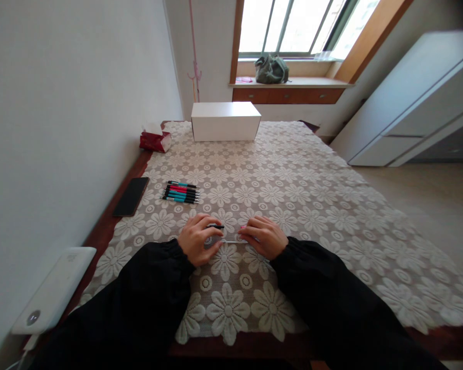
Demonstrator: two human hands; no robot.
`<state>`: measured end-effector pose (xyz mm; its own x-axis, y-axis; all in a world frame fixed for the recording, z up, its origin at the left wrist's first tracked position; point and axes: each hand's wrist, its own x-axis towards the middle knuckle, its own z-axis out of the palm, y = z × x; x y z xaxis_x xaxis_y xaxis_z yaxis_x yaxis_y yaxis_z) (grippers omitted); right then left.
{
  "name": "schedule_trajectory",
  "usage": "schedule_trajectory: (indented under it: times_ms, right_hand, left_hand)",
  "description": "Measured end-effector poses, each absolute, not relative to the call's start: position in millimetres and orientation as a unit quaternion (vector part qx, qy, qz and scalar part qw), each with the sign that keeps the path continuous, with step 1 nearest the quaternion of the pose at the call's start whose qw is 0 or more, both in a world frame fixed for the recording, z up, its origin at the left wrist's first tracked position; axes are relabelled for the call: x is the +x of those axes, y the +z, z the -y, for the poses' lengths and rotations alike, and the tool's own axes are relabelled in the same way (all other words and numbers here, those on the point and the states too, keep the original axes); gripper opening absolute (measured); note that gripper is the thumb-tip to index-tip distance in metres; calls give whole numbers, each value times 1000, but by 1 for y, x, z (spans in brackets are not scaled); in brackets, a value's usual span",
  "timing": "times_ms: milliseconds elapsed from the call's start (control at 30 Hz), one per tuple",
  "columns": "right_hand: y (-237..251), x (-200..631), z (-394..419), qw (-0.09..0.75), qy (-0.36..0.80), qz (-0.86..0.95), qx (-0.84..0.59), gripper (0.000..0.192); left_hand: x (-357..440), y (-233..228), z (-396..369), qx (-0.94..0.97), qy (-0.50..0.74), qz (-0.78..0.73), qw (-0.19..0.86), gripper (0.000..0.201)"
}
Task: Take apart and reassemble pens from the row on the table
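My left hand (199, 239) is curled on the tablecloth, its thumb and index finger a little apart. A short black pen piece (216, 226) shows between its fingers. My right hand (265, 237) has its fingers pressed together, and the tip of a red pen piece (243, 226) peeks out beyond them. Between the hands runs a thin pale rod (233, 242), perhaps a pen refill; its left end meets my left thumb and its right end disappears under my right fingers. Farther off to the left lies a row of several teal, red and black pens (181, 192).
A dark phone (131, 197) lies at the table's left edge, with a red tissue pack (155, 141) beyond it. The white box (226, 128) stands at the far end. Near my left forearm is a white device (54, 290) with a cable. A floral lace tablecloth (312, 288) covers the table.
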<state>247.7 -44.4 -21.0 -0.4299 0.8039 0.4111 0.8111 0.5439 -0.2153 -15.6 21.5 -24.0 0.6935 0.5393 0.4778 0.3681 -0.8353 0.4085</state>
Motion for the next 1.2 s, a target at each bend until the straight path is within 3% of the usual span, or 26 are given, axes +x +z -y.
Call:
schedule_trajectory:
  times_ms: [400, 700, 1200]
  right_hand:
    - [-2, 268, 45, 249, 24, 830, -499, 14]
    - [-3, 273, 52, 144, 49, 852, -500, 15]
    - [-6, 269, 50, 125, 133, 853, -488, 7]
  left_hand:
    - [-15, -26, -22, 910, 308, -247, 129, 5]
    - [-15, -27, -23, 911, 304, -252, 120, 5]
    - [-16, -26, -23, 916, 299, -239, 122, 7]
